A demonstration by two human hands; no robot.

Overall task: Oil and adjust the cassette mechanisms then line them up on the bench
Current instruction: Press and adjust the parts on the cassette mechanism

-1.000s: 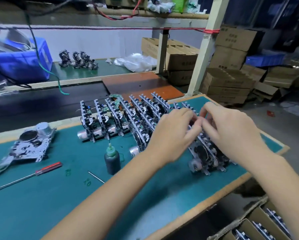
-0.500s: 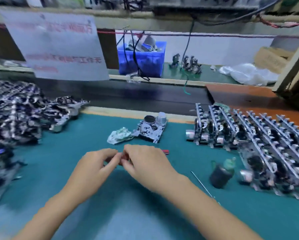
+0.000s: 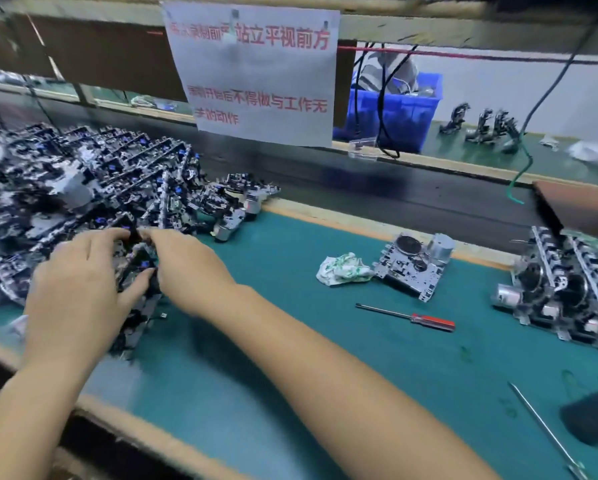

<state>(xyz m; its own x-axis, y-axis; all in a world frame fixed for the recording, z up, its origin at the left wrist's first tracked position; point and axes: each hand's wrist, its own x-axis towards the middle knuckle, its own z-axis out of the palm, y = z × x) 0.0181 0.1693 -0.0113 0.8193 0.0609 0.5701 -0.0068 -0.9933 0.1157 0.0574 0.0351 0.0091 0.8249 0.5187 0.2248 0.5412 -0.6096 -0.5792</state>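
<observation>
A big pile of black and silver cassette mechanisms [image 3: 82,181] covers the left of the teal bench [image 3: 290,358]. At the pile's near edge, my left hand [image 3: 79,289] and my right hand [image 3: 186,268] both grip one upright mechanism [image 3: 139,268], fingers curled round its top and sides. A single mechanism [image 3: 413,266] lies flat mid-bench. A row of upright mechanisms [image 3: 567,289] stands at the right edge. The dark oil bottle [image 3: 592,419] is blurred at the lower right.
A crumpled white and green cloth [image 3: 342,270] lies beside the flat mechanism. A red-handled screwdriver [image 3: 411,317] and a thin metal rod [image 3: 547,431] lie on the bench. A paper notice [image 3: 256,74] hangs ahead. A blue bin [image 3: 394,112] sits behind the conveyor.
My view and both hands swung left from the lined-up row, across the bench, to the pile. Both hands now grip a mechanism at the pile's edge.
</observation>
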